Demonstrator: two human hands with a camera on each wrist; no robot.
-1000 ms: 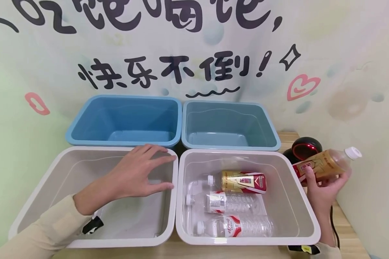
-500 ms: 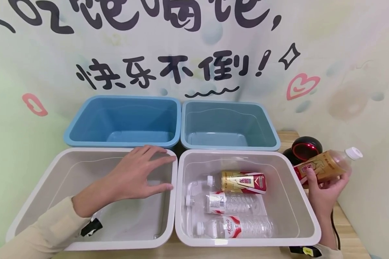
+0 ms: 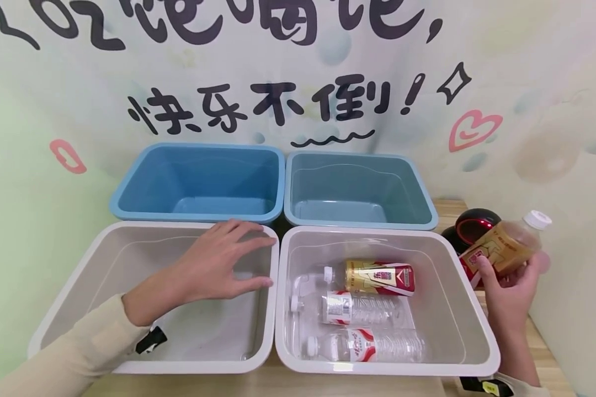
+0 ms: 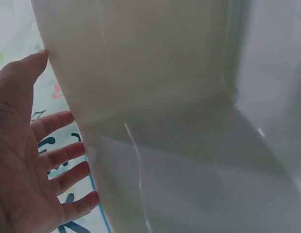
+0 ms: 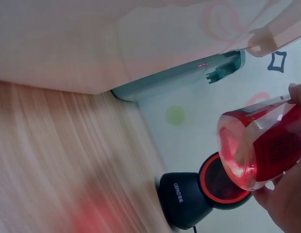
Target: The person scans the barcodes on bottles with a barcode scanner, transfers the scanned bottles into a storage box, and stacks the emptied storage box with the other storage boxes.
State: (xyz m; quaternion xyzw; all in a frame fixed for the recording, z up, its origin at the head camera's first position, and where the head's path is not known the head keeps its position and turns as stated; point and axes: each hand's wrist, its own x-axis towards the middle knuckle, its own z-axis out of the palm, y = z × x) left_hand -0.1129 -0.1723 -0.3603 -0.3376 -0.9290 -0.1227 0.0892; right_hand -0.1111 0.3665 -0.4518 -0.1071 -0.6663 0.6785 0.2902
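Note:
My right hand (image 3: 511,303) grips a drink bottle (image 3: 509,251) with a gold and red label and a white cap, tilted with the cap up to the right. Its base is lit red in the right wrist view, where the bottle (image 5: 281,145) overlaps the ring of a black scanner (image 5: 187,196). On the left, my left hand (image 3: 216,264) reaches over the left white bin (image 3: 104,309) with thumb and fingers spread, fingertips right at the rim by the right white bin (image 3: 387,368). In the left wrist view the fingers (image 4: 68,153) are loosely straight.
Lying in the right white bin are a gold and red bottle (image 3: 379,277) and two clear bottles (image 3: 362,309) with red and white labels. Behind stand a blue bin (image 3: 218,179) and a teal bin (image 3: 357,187). A wooden table (image 3: 541,353) runs along the right, against a printed wall cloth.
My right hand has shifted the bottle slightly left and up beside the scanner, and its cap end stands a little higher. The head view has moved slightly; my left hand stays at the rim.

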